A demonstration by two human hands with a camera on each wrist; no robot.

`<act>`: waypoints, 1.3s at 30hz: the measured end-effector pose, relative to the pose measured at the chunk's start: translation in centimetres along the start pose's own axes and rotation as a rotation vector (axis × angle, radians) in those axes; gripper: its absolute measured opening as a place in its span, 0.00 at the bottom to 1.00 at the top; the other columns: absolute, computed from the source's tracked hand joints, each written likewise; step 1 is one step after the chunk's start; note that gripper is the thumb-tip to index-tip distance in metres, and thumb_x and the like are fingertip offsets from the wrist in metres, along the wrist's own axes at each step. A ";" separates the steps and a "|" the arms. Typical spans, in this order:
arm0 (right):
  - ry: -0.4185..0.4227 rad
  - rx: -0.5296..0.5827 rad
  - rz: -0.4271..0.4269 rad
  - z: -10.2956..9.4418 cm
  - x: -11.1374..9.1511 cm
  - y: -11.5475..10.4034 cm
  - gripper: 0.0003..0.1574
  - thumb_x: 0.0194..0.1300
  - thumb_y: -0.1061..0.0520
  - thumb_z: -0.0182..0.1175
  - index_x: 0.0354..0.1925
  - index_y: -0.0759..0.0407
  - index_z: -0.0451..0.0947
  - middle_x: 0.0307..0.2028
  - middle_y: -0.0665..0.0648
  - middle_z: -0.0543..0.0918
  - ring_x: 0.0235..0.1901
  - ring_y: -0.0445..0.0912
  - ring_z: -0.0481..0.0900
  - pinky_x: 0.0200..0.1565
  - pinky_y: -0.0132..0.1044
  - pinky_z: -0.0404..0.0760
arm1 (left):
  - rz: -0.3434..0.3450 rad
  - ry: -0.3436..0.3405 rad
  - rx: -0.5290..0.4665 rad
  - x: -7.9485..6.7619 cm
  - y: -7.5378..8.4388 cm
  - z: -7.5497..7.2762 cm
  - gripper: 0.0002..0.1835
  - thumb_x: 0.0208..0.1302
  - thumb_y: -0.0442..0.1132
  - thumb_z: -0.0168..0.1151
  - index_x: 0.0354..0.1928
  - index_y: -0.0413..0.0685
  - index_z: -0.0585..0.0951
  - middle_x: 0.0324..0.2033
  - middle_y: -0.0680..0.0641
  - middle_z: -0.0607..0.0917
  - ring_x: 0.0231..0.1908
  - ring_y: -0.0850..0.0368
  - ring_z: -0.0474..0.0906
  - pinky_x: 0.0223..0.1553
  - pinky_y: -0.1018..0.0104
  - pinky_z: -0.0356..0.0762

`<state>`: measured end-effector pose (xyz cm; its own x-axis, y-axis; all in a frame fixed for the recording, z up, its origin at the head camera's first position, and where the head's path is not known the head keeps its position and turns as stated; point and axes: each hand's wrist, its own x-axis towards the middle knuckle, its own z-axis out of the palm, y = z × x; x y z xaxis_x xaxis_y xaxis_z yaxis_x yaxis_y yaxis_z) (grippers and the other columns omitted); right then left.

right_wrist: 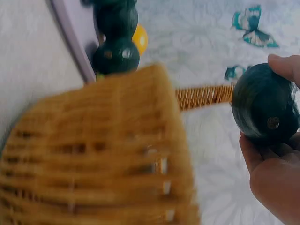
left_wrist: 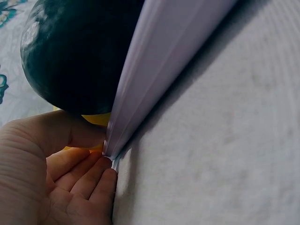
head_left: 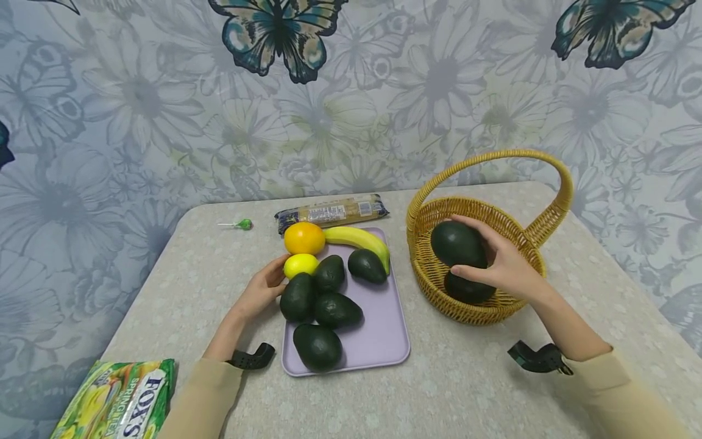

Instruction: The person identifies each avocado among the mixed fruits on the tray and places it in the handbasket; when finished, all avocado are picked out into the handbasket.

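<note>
My right hand (head_left: 512, 265) grips a dark green avocado (head_left: 456, 242) over the wicker basket (head_left: 471, 314). Below it, another avocado (head_left: 468, 289) lies inside the basket. In the right wrist view the gripped avocado (right_wrist: 265, 105) sits between thumb and fingers. My left hand (head_left: 263, 286) rests at the left edge of the lilac tray (head_left: 378, 329), its fingertips touching the rim close to a lemon (head_left: 300, 266). Several avocados (head_left: 318, 347) lie on the tray, with an orange (head_left: 304, 238) and a banana (head_left: 359, 239) at its far end.
Behind the tray lies a long plastic packet (head_left: 331, 212). A green lollipop (head_left: 244, 224) is at the table's back left, and a green and yellow candy bag (head_left: 117, 399) at the front left. The basket's tall handle (head_left: 507, 153) arches above its bowl. A patterned wall stands behind.
</note>
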<state>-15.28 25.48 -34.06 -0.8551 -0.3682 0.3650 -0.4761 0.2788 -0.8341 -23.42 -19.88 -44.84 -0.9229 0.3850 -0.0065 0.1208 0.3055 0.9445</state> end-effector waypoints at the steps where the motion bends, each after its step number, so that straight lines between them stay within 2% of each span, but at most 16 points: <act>1: -0.001 -0.007 0.015 -0.3 -0.1 0.2 0.50 0.53 0.70 0.66 0.70 0.53 0.57 0.66 0.58 0.61 0.56 0.43 0.71 0.50 0.29 0.76 | -0.003 -0.002 0.000 0.0 0.0 0.0 0.36 0.64 0.27 0.54 0.72 0.39 0.53 0.70 0.39 0.54 0.69 0.43 0.51 0.67 0.50 0.51; 7: -0.040 -0.084 0.106 -1.1 -0.3 1.3 0.49 0.55 0.63 0.68 0.70 0.49 0.57 0.65 0.57 0.64 0.53 0.47 0.73 0.47 0.32 0.78 | 0.007 -0.003 0.007 -0.1 -0.2 -0.2 0.36 0.64 0.27 0.54 0.72 0.40 0.53 0.70 0.39 0.55 0.69 0.43 0.52 0.67 0.50 0.52; 10: -0.071 -0.111 0.150 -1.1 -0.3 1.8 0.48 0.56 0.60 0.68 0.70 0.47 0.57 0.63 0.57 0.65 0.52 0.51 0.73 0.46 0.38 0.79 | 0.012 -0.007 0.013 -0.1 -0.2 -0.2 0.36 0.64 0.27 0.54 0.72 0.39 0.53 0.70 0.38 0.55 0.68 0.42 0.52 0.67 0.50 0.52; 14: -0.104 -0.140 0.180 -0.9 -0.1 2.4 0.48 0.56 0.57 0.68 0.70 0.49 0.57 0.63 0.58 0.65 0.53 0.54 0.73 0.47 0.48 0.78 | -0.020 -0.008 0.019 -0.2 0.1 -0.3 0.36 0.64 0.27 0.54 0.72 0.40 0.52 0.70 0.38 0.54 0.69 0.42 0.51 0.67 0.50 0.52; 17: -0.118 -0.174 0.196 -0.8 0.2 2.8 0.48 0.55 0.54 0.69 0.70 0.50 0.58 0.63 0.58 0.66 0.53 0.55 0.73 0.47 0.52 0.77 | -0.036 -0.008 0.012 -0.6 0.9 -0.2 0.36 0.63 0.26 0.53 0.72 0.37 0.52 0.70 0.36 0.54 0.68 0.40 0.51 0.67 0.48 0.51; 22: -0.150 -0.234 0.201 -0.7 0.8 3.5 0.48 0.54 0.51 0.70 0.69 0.52 0.59 0.62 0.59 0.67 0.53 0.55 0.73 0.47 0.51 0.77 | -0.036 -0.018 0.029 -1.1 2.9 0.1 0.36 0.63 0.25 0.52 0.71 0.33 0.51 0.69 0.33 0.53 0.68 0.37 0.51 0.66 0.47 0.52; 25: -0.176 -0.247 0.211 -0.7 1.1 4.0 0.49 0.54 0.50 0.70 0.69 0.52 0.59 0.63 0.60 0.66 0.53 0.55 0.72 0.47 0.51 0.77 | -0.043 -0.018 0.038 -1.1 3.5 0.2 0.35 0.63 0.26 0.52 0.71 0.33 0.51 0.69 0.33 0.54 0.68 0.38 0.51 0.66 0.48 0.53; 30: -0.209 -0.247 0.242 -0.5 1.3 4.3 0.48 0.53 0.48 0.70 0.69 0.47 0.60 0.64 0.59 0.65 0.55 0.55 0.70 0.47 0.51 0.77 | -0.047 -0.019 0.027 -1.0 3.5 0.2 0.35 0.64 0.26 0.53 0.71 0.34 0.52 0.70 0.34 0.54 0.68 0.38 0.51 0.66 0.48 0.53; 37: -0.261 -0.247 0.230 -0.4 1.5 4.4 0.47 0.54 0.47 0.69 0.68 0.50 0.61 0.64 0.58 0.66 0.56 0.55 0.70 0.48 0.52 0.75 | -0.043 -0.017 0.029 -1.1 3.3 0.2 0.35 0.64 0.26 0.52 0.71 0.34 0.52 0.69 0.34 0.55 0.68 0.39 0.52 0.66 0.48 0.53; 39: -0.273 -0.259 0.232 -0.4 1.6 4.5 0.46 0.55 0.47 0.69 0.68 0.48 0.61 0.63 0.58 0.67 0.55 0.54 0.71 0.48 0.51 0.75 | -0.041 -0.013 0.031 -1.1 3.3 0.2 0.35 0.64 0.26 0.52 0.71 0.34 0.52 0.69 0.34 0.55 0.68 0.39 0.52 0.66 0.48 0.53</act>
<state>-18.86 26.55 -37.06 -0.8765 -0.4805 0.0284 -0.3429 0.5820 -0.7374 -21.94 -19.13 -41.77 -0.9224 0.3831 -0.0494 0.0946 0.3480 0.9327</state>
